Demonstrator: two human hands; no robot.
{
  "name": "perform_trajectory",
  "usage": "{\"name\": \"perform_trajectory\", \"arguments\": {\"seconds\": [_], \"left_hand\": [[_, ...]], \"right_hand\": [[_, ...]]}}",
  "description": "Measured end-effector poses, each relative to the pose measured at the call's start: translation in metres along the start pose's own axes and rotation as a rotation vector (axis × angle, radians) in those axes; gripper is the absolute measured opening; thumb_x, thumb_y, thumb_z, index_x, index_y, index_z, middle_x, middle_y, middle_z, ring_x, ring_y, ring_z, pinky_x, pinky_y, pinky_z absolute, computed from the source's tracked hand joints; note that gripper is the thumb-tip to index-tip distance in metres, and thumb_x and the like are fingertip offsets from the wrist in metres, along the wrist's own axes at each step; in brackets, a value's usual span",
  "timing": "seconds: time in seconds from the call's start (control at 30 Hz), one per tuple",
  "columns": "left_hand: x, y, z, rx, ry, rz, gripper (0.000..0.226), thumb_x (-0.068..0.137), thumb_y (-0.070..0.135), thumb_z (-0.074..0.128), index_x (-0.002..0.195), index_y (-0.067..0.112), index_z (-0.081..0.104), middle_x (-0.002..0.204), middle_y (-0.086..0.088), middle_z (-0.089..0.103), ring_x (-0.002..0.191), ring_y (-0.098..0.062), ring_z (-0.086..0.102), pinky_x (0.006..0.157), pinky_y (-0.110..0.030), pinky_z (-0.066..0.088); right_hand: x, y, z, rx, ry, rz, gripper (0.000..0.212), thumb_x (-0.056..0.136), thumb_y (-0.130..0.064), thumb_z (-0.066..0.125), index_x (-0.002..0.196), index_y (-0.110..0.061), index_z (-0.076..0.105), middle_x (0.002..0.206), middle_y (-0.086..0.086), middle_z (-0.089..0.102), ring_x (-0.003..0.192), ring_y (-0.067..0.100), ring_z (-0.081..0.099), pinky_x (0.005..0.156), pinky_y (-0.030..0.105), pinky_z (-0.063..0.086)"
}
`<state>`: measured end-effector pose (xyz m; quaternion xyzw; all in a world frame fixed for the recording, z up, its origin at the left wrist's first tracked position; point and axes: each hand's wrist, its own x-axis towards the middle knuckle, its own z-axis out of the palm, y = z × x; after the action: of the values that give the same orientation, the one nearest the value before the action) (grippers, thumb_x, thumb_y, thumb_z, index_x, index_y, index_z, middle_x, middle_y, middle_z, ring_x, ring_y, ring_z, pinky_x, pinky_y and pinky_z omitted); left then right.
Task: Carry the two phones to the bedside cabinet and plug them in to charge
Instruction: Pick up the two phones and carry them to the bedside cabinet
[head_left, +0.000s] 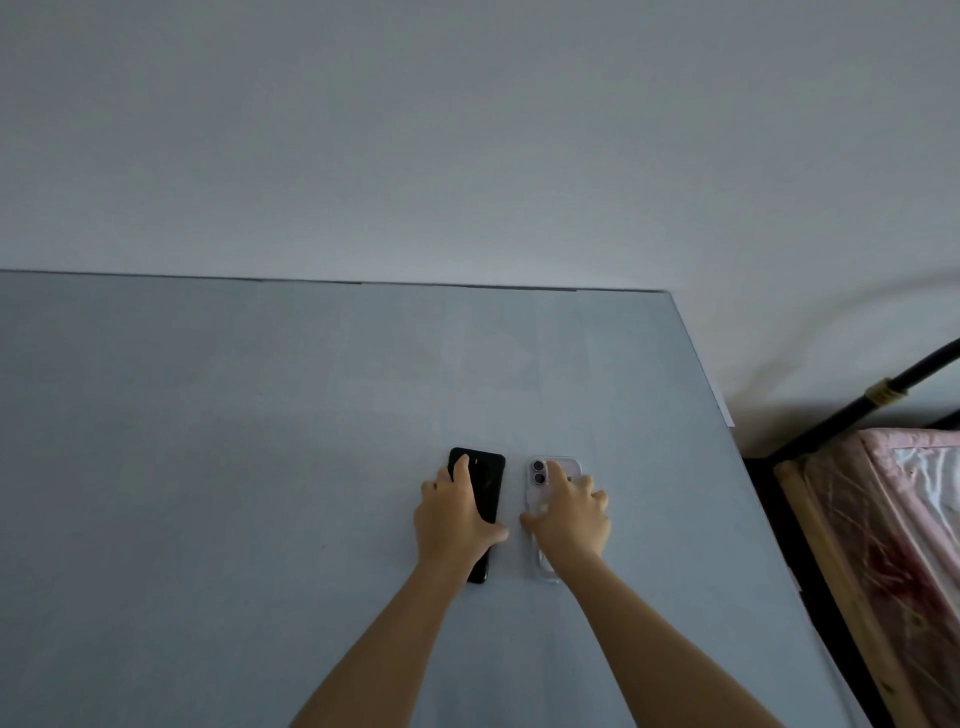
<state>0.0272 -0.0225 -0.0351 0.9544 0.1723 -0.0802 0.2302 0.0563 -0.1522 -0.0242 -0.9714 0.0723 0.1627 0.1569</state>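
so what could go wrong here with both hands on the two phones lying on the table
1. Both phones lie flat, camera side up, on the smooth pale grey table; fingers may struggle to get under an edge, and either could slide.
2. The left hand covers the slim black phone and the right hand the clear-cased lilac phone: with one hand each, neither can steady the other, so a drop is plausible.
3. No charger or cabinet is visible here.
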Motion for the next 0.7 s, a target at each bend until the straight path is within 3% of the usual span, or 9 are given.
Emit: {"name": "perform_trajectory", "arguments": {"seconds": [0.3, 0.7], "left_hand": [[-0.002, 0.008, -0.028, 0.191, 0.087, 0.092, 0.086, 0.06, 0.035, 0.071, 0.135, 0.016, 0.033, 0.119, -0.003, 0.047, 0.105, -0.022, 0.042, 0.059, -0.026, 0.038], [-0.023, 0.091, -0.109, 0.066, 0.369, 0.22, 0.081, 0.06, 0.044, 0.07, 0.13, 0.015, 0.041, 0.11, -0.005, 0.054, 0.099, -0.024, 0.047, 0.06, -0.03, 0.038]], "right_hand": [[0.001, 0.01, -0.024, 0.106, 0.001, 0.041, 0.061, 0.067, -0.035, 0.076, 0.122, -0.03, 0.051, 0.12, 0.005, 0.049, 0.113, 0.029, 0.042, 0.069, 0.032, 0.041], [-0.026, 0.021, -0.146, 0.287, 0.318, -0.074, 0.066, 0.064, -0.036, 0.076, 0.125, -0.034, 0.049, 0.119, 0.005, 0.051, 0.109, 0.028, 0.045, 0.069, 0.032, 0.039]]}}
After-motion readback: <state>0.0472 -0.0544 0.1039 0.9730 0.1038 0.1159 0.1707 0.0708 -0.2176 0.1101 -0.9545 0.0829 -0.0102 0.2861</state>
